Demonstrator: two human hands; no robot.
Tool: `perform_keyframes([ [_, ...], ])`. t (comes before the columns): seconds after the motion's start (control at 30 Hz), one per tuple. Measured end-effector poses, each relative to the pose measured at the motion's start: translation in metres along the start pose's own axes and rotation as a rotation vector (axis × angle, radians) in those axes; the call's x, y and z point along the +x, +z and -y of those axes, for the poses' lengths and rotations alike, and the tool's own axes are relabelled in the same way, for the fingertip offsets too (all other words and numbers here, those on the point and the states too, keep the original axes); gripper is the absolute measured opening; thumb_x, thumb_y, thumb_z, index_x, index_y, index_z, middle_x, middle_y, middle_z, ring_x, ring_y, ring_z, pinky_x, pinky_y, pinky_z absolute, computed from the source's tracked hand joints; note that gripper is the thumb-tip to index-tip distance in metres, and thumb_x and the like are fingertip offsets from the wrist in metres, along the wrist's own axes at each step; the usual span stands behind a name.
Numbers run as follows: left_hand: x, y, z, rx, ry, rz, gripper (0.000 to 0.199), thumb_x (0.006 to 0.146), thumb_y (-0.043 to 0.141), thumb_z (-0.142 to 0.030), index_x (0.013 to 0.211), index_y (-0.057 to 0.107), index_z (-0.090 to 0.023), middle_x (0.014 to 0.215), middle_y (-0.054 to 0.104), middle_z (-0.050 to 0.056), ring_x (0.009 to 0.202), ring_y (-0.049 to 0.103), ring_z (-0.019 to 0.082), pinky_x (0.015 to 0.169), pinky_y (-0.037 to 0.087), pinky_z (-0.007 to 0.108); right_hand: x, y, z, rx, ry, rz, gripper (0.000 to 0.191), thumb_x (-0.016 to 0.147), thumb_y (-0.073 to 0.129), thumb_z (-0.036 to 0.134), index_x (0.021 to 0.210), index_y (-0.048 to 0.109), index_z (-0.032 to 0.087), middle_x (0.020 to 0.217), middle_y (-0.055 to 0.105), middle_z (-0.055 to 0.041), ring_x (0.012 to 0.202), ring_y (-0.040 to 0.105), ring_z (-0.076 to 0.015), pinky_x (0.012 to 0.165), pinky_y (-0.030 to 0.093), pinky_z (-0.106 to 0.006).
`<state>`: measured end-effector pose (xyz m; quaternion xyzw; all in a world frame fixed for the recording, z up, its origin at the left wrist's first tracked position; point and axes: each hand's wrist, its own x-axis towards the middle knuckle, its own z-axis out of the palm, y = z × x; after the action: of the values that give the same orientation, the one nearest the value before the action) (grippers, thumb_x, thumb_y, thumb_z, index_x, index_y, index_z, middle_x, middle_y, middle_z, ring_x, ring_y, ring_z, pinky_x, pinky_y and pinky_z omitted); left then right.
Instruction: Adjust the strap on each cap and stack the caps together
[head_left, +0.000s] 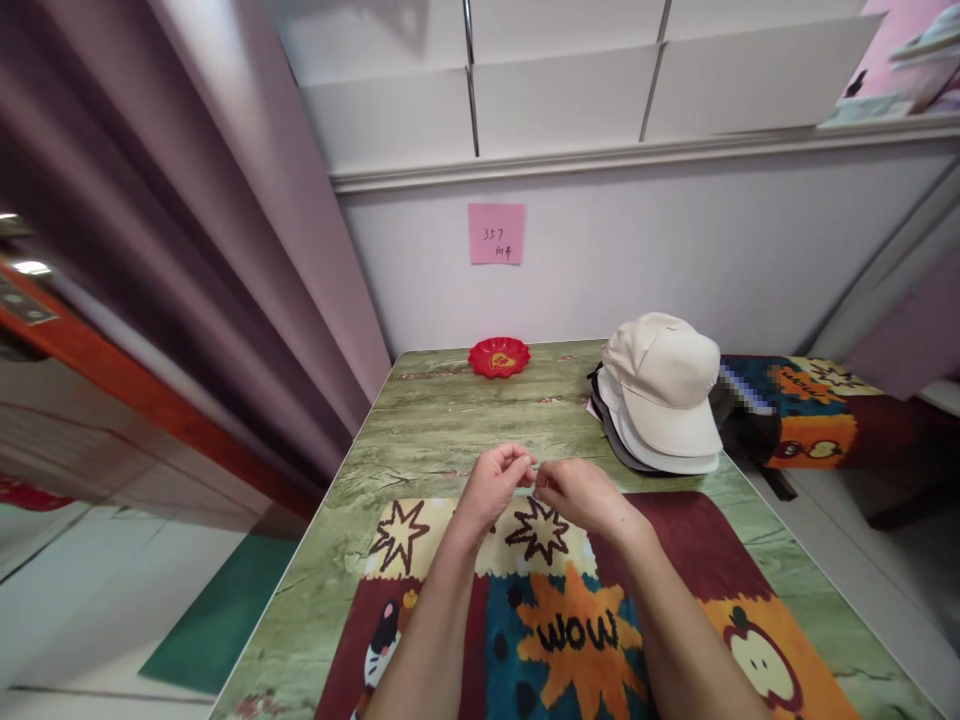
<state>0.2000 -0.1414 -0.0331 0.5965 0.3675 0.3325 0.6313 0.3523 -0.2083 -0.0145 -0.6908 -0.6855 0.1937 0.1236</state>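
My left hand [498, 482] and my right hand [582, 490] hover over the far edge of a patterned mat [675, 540]. Their loosely curled fingers point toward each other, the fingertips almost meeting. Both hands are closed, and no object shows in either. To the right of my right hand stands a stack of caps [671, 420], a cream one on top with white and dark grey ones under it. Beyond my hands, near the table's back edge, sits a red scalloped dish [499, 357] with a gold design in its middle.
A green wood-grain table [420, 420] stands against a white wall bearing a pink paper note [496, 234]. Purple curtains [247, 200] hang at the left. Behind the caps, to the right, is another surface with a similar patterned mat [806, 430].
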Motion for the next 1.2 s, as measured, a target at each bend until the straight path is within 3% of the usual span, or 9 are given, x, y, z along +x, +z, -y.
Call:
perform_keyframes([
  [0.2,-0.020,-0.004,0.002,0.079,0.009,-0.108,0.025,0.079,0.067,-0.040,0.083,0.069,-0.015,0.067,0.067,0.002,0.062,0.061,0.015,0.066,0.050,0.027,-0.015,-0.007,0.012,0.067,0.073,-0.198,0.022,0.097,0.056,0.035,0.084,0.069,0.023,0.075,0.074,-0.0017,0.074,0.067,-0.0186,0.062,0.030,-0.027],
  [0.3,-0.021,-0.005,-0.010,0.250,0.089,-0.180,0.039,0.082,0.062,-0.032,0.117,0.068,-0.016,0.069,0.067,0.000,0.060,0.060,0.015,0.064,0.048,0.026,-0.016,-0.016,0.017,0.100,0.079,-0.283,0.021,0.097,0.054,0.035,0.107,0.070,0.024,0.078,0.075,-0.0013,0.076,0.069,-0.0197,0.064,0.034,-0.027],
  [0.37,-0.023,-0.004,-0.023,0.428,0.169,-0.228,0.067,0.082,0.061,-0.026,0.148,0.049,-0.021,0.074,0.070,-0.001,0.061,0.060,0.015,0.067,0.047,0.026,-0.015,-0.021,0.020,0.102,0.078,-0.370,0.044,0.096,0.056,0.032,0.139,0.055,0.024,0.080,0.075,-0.0004,0.076,0.069,-0.0209,0.066,0.038,-0.029],
  [0.47,-0.025,0.004,-0.041,0.676,0.268,-0.292,0.092,0.080,0.062,-0.019,0.163,0.022,-0.025,0.084,0.073,0.002,0.068,0.063,0.018,0.074,0.047,0.028,-0.010,-0.026,0.023,0.009,0.030,-0.530,0.087,0.090,0.059,0.025,0.163,0.014,0.017,0.083,0.073,-0.0004,0.078,0.067,-0.0228,0.073,0.044,-0.032],
  [0.53,-0.026,0.010,-0.049,0.780,0.296,-0.320,0.095,0.081,0.061,-0.017,0.164,0.016,-0.024,0.090,0.074,0.006,0.071,0.065,0.021,0.076,0.047,0.031,-0.006,-0.026,0.022,-0.076,-0.018,-0.639,0.094,0.087,0.057,0.020,0.164,0.003,0.014,0.088,0.072,-0.0020,0.081,0.065,-0.0230,0.082,0.046,-0.035],
  [0.7,-0.018,0.018,-0.052,0.933,0.308,-0.356,0.086,0.087,0.053,-0.015,0.164,0.017,-0.021,0.106,0.073,0.017,0.073,0.066,0.024,0.079,0.049,0.037,0.010,-0.015,0.018,-0.212,-0.041,-0.828,0.087,0.089,0.045,0.011,0.164,0.001,0.011,0.084,0.067,-0.0033,0.080,0.061,-0.0210,0.097,0.045,-0.039],
  [0.83,-0.008,0.017,-0.050,0.963,0.326,-0.372,0.077,0.091,0.048,-0.016,0.163,0.023,-0.019,0.119,0.069,0.022,0.075,0.066,0.024,0.081,0.050,0.037,0.023,-0.006,0.016,-0.265,-0.004,-0.863,0.084,0.091,0.039,0.010,0.165,-0.001,0.012,0.080,0.065,-0.0033,0.077,0.059,-0.0206,0.102,0.041,-0.041],
  [1.03,-0.001,0.018,-0.047,1.005,0.336,-0.413,0.074,0.090,0.045,-0.013,0.162,0.028,-0.021,0.111,0.071,0.020,0.073,0.066,0.023,0.081,0.051,0.038,0.030,-0.004,0.016,-0.283,0.034,-0.834,0.085,0.089,0.038,0.008,0.165,-0.001,0.014,0.080,0.065,-0.0040,0.077,0.058,-0.0207,0.108,0.035,-0.046],
  [1.2,-0.001,0.020,-0.046,1.003,0.301,-0.381,0.074,0.093,0.045,-0.018,0.163,0.024,-0.018,0.119,0.068,0.023,0.072,0.065,0.025,0.081,0.052,0.042,0.032,-0.005,0.013,-0.251,0.041,-0.815,0.086,0.087,0.038,0.008,0.165,0.003,0.015,0.081,0.066,-0.0038,0.079,0.058,-0.0203,0.109,0.032,-0.047],
])
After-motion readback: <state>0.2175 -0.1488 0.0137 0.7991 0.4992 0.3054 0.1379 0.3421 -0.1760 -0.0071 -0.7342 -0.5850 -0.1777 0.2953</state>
